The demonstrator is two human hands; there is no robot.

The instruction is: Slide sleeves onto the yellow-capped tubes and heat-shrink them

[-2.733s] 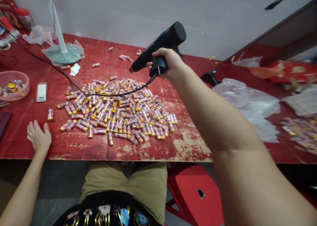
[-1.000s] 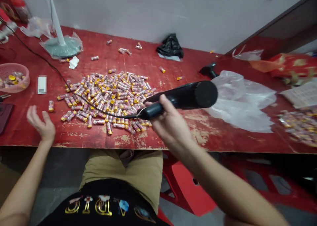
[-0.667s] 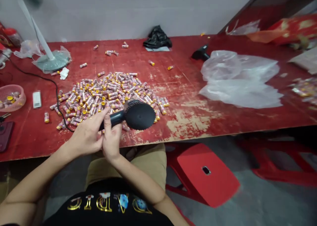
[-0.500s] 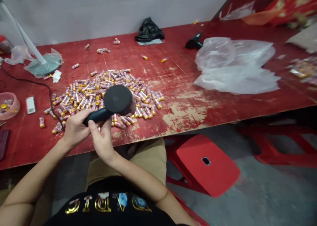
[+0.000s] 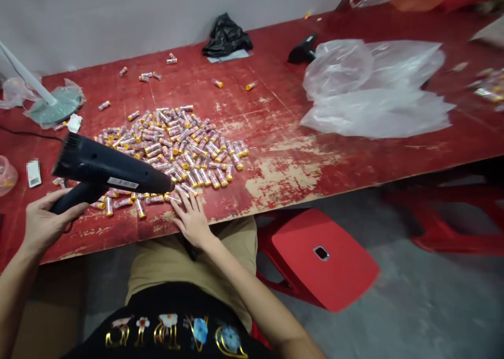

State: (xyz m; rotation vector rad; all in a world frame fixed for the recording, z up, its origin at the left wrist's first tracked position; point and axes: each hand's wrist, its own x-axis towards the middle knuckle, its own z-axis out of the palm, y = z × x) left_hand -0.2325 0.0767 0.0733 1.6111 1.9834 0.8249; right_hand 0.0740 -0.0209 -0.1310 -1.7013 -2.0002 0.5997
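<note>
My left hand is closed round the handle of a black hair dryer, whose nozzle points right over the near part of a pile. The pile is made of small clear tubes with yellow caps and pinkish wrapping, lying in all directions on the red table. My right hand rests at the table's front edge with fingers spread, the fingertips against the tubes just under the nozzle. Part of the pile is hidden behind the dryer.
Clear plastic bags lie to the right beside another black dryer-like tool. A black plastic bag sits by the wall. A lamp base and a pink basket stand left. A red stool is below the table.
My left hand has swung the hair dryer left and turned it so its nozzle points right. My right hand has let go of the dryer and moved right to the pile's near edge.
</note>
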